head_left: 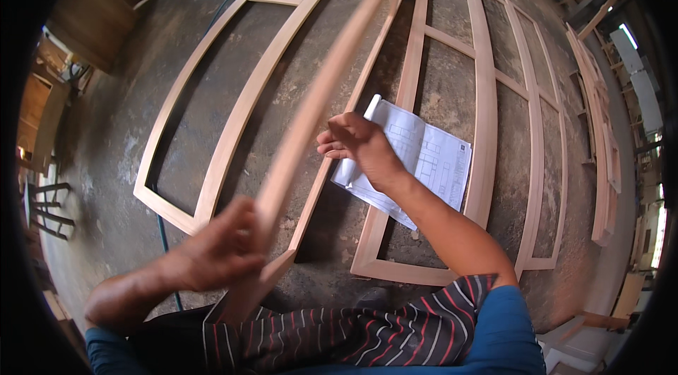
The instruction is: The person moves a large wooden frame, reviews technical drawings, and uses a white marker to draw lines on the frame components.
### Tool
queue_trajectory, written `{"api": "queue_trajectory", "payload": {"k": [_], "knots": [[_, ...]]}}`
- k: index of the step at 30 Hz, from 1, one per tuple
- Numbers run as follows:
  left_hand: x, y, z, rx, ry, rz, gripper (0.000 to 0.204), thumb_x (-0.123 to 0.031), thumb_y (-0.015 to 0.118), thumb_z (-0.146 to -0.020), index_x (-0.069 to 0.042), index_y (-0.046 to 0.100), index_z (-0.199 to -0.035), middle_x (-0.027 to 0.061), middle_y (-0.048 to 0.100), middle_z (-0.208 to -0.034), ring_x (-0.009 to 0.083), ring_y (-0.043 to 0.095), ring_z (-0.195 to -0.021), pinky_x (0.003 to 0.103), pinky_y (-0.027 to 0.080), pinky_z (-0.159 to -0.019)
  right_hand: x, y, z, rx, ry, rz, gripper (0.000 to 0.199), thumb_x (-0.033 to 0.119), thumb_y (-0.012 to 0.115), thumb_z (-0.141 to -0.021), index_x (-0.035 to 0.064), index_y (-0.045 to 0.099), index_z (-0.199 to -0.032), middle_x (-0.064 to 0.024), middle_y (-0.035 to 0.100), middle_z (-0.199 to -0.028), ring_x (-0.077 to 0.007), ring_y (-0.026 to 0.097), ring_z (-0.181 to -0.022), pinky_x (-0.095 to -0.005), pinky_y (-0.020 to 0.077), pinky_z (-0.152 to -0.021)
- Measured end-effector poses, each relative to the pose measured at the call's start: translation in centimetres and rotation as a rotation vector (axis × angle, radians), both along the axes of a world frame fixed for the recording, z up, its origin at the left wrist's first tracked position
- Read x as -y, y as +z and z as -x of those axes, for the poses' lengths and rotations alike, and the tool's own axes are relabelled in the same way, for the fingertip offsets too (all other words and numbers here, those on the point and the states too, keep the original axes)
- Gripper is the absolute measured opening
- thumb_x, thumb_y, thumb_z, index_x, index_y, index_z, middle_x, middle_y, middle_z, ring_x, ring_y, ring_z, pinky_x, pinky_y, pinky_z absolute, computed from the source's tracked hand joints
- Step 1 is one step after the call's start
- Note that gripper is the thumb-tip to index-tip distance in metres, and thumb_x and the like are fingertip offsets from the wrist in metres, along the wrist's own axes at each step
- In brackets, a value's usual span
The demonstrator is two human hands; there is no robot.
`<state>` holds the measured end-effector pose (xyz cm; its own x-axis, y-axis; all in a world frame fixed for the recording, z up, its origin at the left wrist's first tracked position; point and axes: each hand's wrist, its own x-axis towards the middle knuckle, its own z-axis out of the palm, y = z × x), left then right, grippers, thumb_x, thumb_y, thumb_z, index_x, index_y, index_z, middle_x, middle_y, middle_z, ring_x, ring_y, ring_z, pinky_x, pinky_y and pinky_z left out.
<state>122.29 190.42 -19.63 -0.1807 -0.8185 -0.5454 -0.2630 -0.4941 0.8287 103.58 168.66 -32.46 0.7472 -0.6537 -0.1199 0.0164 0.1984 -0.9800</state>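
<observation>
A long wooden frame [313, 115] stands tilted on edge in front of me, its upper rail smeared by motion. My left hand [224, 248] is beside the near end of that rail, bent and blurred; whether it grips the wood is unclear. My right hand [359, 143] hovers past the rail with fingers loosely bent and apart, and no object shows in it. Beneath it, sheets of paper with line drawings [431, 156] lie across another wooden frame [482, 128], one edge rolled up.
A further wooden frame [236, 110] lies on the concrete floor [183, 85] at the left. Stacked timber [597, 135] lines the right side. A dark stool [51, 207] and a brown cabinet [95, 8] stand at the left. A blue hose [164, 237] runs along the floor.
</observation>
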Motion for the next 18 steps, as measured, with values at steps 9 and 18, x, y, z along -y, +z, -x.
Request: {"api": "queue_trajectory", "payload": {"k": [9,18], "knots": [[0.5,-11.2,-14.8,0.535,0.598,0.002,0.036,-0.038,0.057,-0.098,-0.005,0.059,-0.084,-0.0011,0.058,-0.071,0.0074,0.054,-0.062,0.025,0.045,-0.054,-6.2,-14.0,4.3,-0.676,0.416,0.838,0.058,0.034,0.063,-0.090,0.0127,0.046,-0.142,-0.0196,0.041,-0.144,-0.0374,0.038,-0.135,-0.0444,0.0347,-0.111],[-0.8,-26.4,-18.8,0.274,0.708,-0.106,0.048,-0.049,0.055,-0.097,-0.003,0.067,-0.096,-0.0002,0.064,-0.076,0.0082,0.058,-0.064,0.026,0.049,-0.056,-8.8,-16.1,6.4,-0.568,0.475,1.300,0.068,0.043,0.077,-0.074,0.0168,0.053,-0.132,-0.0192,0.044,-0.137,-0.0366,0.033,-0.137,-0.0478,0.0212,-0.118]]}}
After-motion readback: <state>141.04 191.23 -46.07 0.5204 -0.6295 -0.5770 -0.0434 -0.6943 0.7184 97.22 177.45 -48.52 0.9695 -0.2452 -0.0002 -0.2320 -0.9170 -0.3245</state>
